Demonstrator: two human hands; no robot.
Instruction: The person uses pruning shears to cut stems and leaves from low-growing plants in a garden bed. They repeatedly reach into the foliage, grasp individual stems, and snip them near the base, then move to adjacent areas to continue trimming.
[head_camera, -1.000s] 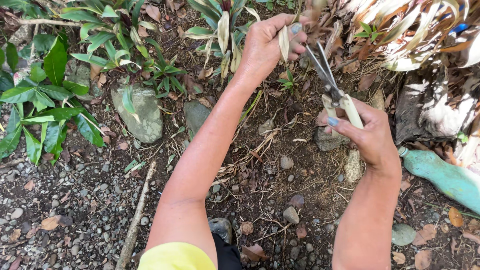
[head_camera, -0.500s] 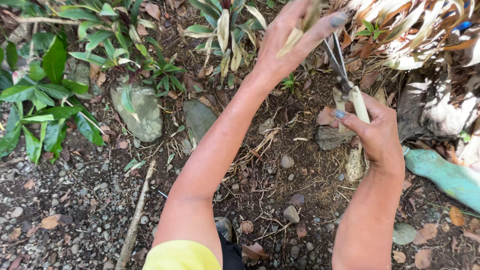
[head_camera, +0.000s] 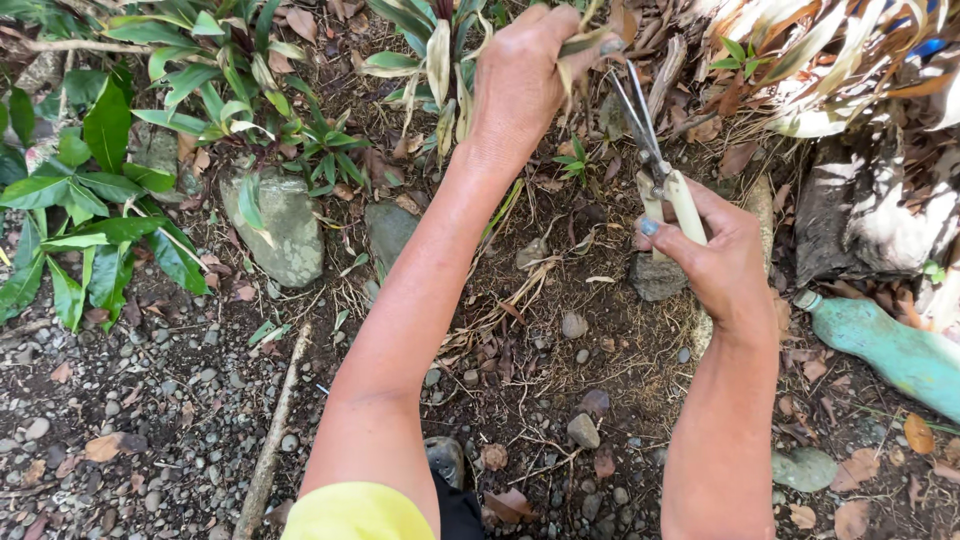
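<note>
My left hand (head_camera: 525, 75) reaches up to the top of the view and grips a dry, yellowish leaf (head_camera: 590, 42) of a plant. My right hand (head_camera: 720, 255) holds garden shears (head_camera: 655, 165) by their cream handles. The metal blades point up toward the held leaf, slightly apart, with their tips just below it. Both arms stretch over dark soil with pebbles.
Green leafy plants (head_camera: 90, 190) fill the left side. Flat grey stones (head_camera: 280, 225) lie among them. A fallen teal bottle (head_camera: 895, 350) rests at the right, below dry striped leaves (head_camera: 830, 70). A thin stick (head_camera: 270, 450) lies on the gravel.
My left hand has moved up and right, pulling the leaf higher. The shears have followed, and their blades now sit just under the held leaf.
</note>
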